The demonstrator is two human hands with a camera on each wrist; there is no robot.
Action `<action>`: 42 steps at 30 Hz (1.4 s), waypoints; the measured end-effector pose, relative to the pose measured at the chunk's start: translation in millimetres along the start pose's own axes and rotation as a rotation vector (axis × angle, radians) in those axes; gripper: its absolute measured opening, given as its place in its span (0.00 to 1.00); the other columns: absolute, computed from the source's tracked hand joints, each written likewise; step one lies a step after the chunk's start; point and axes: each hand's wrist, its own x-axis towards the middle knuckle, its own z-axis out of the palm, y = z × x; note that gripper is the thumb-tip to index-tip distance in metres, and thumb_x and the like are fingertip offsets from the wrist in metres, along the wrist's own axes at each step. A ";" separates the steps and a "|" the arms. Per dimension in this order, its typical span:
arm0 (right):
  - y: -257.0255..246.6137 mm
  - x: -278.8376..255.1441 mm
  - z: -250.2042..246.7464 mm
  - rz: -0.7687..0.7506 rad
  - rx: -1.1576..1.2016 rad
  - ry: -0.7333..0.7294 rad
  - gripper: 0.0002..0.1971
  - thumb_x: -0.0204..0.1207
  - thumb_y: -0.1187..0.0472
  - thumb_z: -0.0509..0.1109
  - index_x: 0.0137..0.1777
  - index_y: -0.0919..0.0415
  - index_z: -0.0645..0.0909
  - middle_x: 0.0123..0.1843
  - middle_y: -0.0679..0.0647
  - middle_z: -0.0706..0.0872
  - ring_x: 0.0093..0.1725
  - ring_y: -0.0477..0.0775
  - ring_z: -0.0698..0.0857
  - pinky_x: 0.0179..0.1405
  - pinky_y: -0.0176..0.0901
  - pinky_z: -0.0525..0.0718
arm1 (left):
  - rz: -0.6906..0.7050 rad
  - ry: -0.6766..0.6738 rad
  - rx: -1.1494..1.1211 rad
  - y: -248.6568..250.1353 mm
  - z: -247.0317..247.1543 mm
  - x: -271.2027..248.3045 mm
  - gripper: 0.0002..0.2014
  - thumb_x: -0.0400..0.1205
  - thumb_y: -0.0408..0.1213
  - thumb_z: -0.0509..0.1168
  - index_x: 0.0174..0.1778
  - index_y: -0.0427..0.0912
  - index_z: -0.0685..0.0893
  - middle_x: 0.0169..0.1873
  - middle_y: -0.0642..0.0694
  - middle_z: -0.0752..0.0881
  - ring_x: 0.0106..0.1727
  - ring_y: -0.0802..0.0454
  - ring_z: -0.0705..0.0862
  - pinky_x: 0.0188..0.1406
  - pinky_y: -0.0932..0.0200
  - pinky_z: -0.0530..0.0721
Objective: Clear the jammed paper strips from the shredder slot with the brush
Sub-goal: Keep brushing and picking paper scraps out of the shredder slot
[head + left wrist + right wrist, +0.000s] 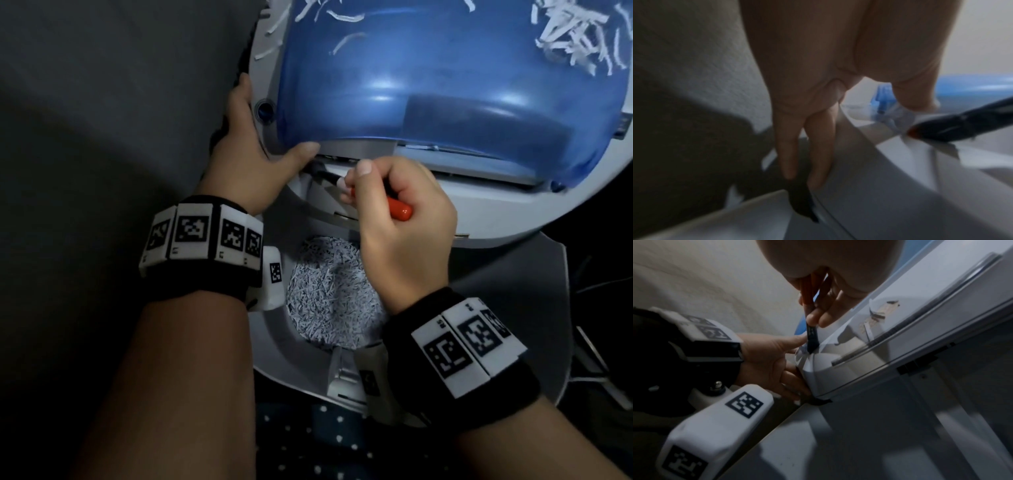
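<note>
At the left of the head view the left hand (255, 150) lies spread along the edge of the shredder (479, 202), fingers straight up its grey rim and the thumb reaching across toward the slot (339, 161). Its grip is released; it only braces the machine. That bracing looks worth keeping firm, so the shredder does not rock as the bristles work.

Just right of that thumb, in the middle of the frame, the dark tip of the brush (325, 176) sits at the left end of the slot, under the lip of the blue cover (445, 85). The right wrist view shows the tip touching the grey housing beside the left thumb. A jammed strip at the tip cannot be made out for certain.

Further right, the right hand (400, 219) pinches the brush near its head like a pen, the red end of the handle poking out behind the fingers. I would judge short flicks along the slot, drawing outward, best for coaxing paper free rather than packing it deeper.

Loose paper strips (575, 34) lie on the cover at the upper right, and a heap of shreds (329, 291) fills the bin (507, 274) below the hands.
</note>
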 end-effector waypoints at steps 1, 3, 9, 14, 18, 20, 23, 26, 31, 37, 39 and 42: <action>-0.4 -0.4 0.3 0.006 0.007 0.010 0.16 0.82 0.55 0.66 0.36 0.63 0.84 0.37 0.56 0.87 0.43 0.58 0.87 0.46 0.61 0.83 | -0.008 -0.016 -0.007 -0.5 -1.3 -0.7 0.58 0.68 0.63 0.73 0.87 0.51 0.44 0.83 0.49 0.66 0.79 0.52 0.72 0.80 0.46 0.70; -1.3 -0.2 0.2 0.014 0.029 0.035 0.16 0.81 0.53 0.65 0.36 0.62 0.84 0.36 0.57 0.87 0.41 0.60 0.88 0.45 0.63 0.84 | -0.019 -0.034 0.000 -0.3 -3.0 -1.4 0.59 0.64 0.68 0.70 0.87 0.56 0.45 0.82 0.48 0.70 0.78 0.51 0.75 0.79 0.44 0.72; -2.5 0.7 -1.2 -0.052 -0.016 0.058 0.17 0.80 0.56 0.65 0.34 0.67 0.83 0.34 0.59 0.86 0.39 0.61 0.87 0.42 0.61 0.83 | -0.077 -0.037 -0.038 3.1 -8.4 4.9 0.44 0.79 0.60 0.67 0.86 0.56 0.50 0.77 0.45 0.75 0.71 0.40 0.80 0.73 0.38 0.77; -6.6 1.0 -0.2 -0.134 0.005 0.076 0.16 0.81 0.61 0.65 0.34 0.68 0.83 0.35 0.59 0.86 0.40 0.58 0.86 0.44 0.53 0.82 | -0.086 -0.068 -0.064 2.1 -12.3 3.4 0.46 0.77 0.62 0.68 0.86 0.58 0.49 0.77 0.52 0.75 0.69 0.46 0.82 0.72 0.41 0.79; -9.5 0.9 3.4 -0.216 -0.035 -0.010 0.14 0.82 0.64 0.66 0.36 0.68 0.84 0.37 0.58 0.87 0.43 0.54 0.85 0.48 0.40 0.79 | -0.101 -0.082 -0.100 3.1 -14.6 2.5 0.44 0.78 0.58 0.68 0.86 0.57 0.51 0.75 0.51 0.77 0.69 0.47 0.82 0.73 0.42 0.78; -8.6 -0.3 7.0 -0.283 -0.061 -0.087 0.11 0.82 0.65 0.68 0.39 0.68 0.85 0.40 0.58 0.87 0.45 0.54 0.84 0.50 0.38 0.79 | -0.084 -0.078 -0.100 3.7 -16.4 3.3 0.39 0.84 0.51 0.67 0.86 0.54 0.52 0.76 0.54 0.75 0.69 0.54 0.80 0.75 0.49 0.75; -1.4 -3.5 11.8 -0.309 -0.166 -0.199 0.09 0.82 0.64 0.69 0.41 0.67 0.85 0.42 0.58 0.87 0.46 0.54 0.83 0.49 0.38 0.77 | -0.099 -0.080 -0.130 4.5 -16.0 2.3 0.41 0.81 0.55 0.68 0.86 0.57 0.53 0.76 0.56 0.74 0.70 0.54 0.79 0.74 0.47 0.76; 2.9 -2.9 6.8 -0.225 -0.303 -0.113 0.15 0.82 0.60 0.67 0.34 0.65 0.82 0.35 0.56 0.83 0.39 0.54 0.79 0.39 0.41 0.69 | -0.117 -0.085 -0.164 7.1 -13.9 -0.9 0.49 0.70 0.63 0.69 0.85 0.61 0.53 0.76 0.56 0.75 0.69 0.50 0.81 0.72 0.40 0.79; -14.7 0.3 -0.1 -0.296 -0.198 -0.065 0.17 0.82 0.61 0.65 0.32 0.66 0.81 0.32 0.56 0.81 0.37 0.50 0.78 0.39 0.33 0.69 | -0.111 -0.097 -0.136 6.5 -14.1 0.9 0.45 0.76 0.56 0.69 0.85 0.58 0.51 0.72 0.38 0.80 0.67 0.40 0.83 0.71 0.38 0.79; -4.4 -2.0 11.6 -0.320 -0.233 -0.206 0.09 0.83 0.61 0.70 0.45 0.65 0.87 0.48 0.57 0.87 0.51 0.51 0.82 0.52 0.34 0.75 | -0.098 -0.086 -0.153 4.7 -16.2 0.9 0.41 0.81 0.52 0.68 0.86 0.58 0.52 0.71 0.58 0.77 0.67 0.54 0.82 0.73 0.44 0.78; 0.2 2.2 4.4 -0.271 -0.317 -0.084 0.11 0.84 0.62 0.67 0.41 0.66 0.84 0.42 0.59 0.84 0.45 0.50 0.78 0.45 0.37 0.70 | -0.098 -0.085 -0.167 5.6 -15.5 -0.7 0.45 0.75 0.59 0.69 0.85 0.61 0.53 0.71 0.60 0.76 0.67 0.53 0.82 0.72 0.42 0.79; -6.0 6.3 -7.2 -0.233 -0.315 0.082 0.16 0.83 0.63 0.65 0.32 0.65 0.75 0.34 0.54 0.74 0.38 0.44 0.68 0.39 0.35 0.60 | -0.103 -0.092 -0.164 7.1 -15.7 -1.6 0.51 0.65 0.66 0.68 0.84 0.63 0.53 0.73 0.59 0.76 0.67 0.53 0.82 0.71 0.42 0.80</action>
